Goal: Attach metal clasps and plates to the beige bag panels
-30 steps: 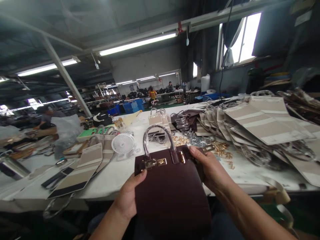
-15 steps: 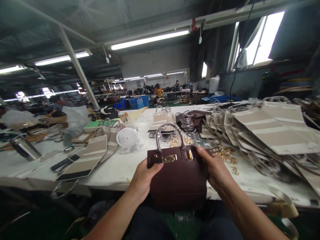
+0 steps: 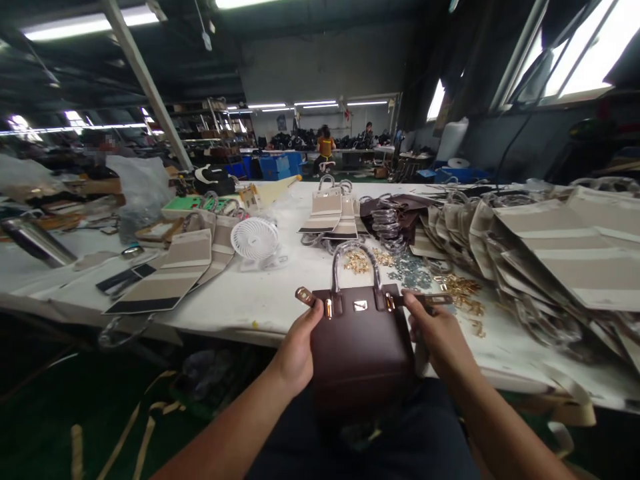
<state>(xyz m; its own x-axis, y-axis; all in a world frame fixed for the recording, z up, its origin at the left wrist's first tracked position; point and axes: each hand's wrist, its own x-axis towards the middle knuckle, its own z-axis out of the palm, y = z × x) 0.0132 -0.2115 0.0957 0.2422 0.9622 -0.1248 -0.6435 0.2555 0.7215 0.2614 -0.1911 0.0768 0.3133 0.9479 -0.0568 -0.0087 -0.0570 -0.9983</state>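
Note:
A dark brown handbag (image 3: 363, 353) with a plastic-wrapped handle (image 3: 356, 248) stands upright over my lap, at the table's front edge. My left hand (image 3: 299, 347) is closed around its left side, the thumb on a short strap (image 3: 307, 297) whose metal-tipped end sticks out to the left. At the top right corner my right hand (image 3: 440, 333) pinches the other strap (image 3: 431, 300), which carries a long metal plate and points right. Between the handle's feet a small gold clasp plate (image 3: 360, 305) shows on the front. The bag's lower part is in shadow.
Gold fittings (image 3: 457, 290) and grey metal pieces (image 3: 411, 271) lie behind the bag. Beige panels (image 3: 555, 233) pile up on the right. A white fan (image 3: 255, 239) and more panels (image 3: 175, 273) are left. Dark brown pieces (image 3: 387, 220) with wrapped handles lie farther back.
The strap with the long metal plate, earlier across the bag's front, now points out to the right. The clasp plate is uncovered, and the left strap end sticks out left. The view has tipped down.

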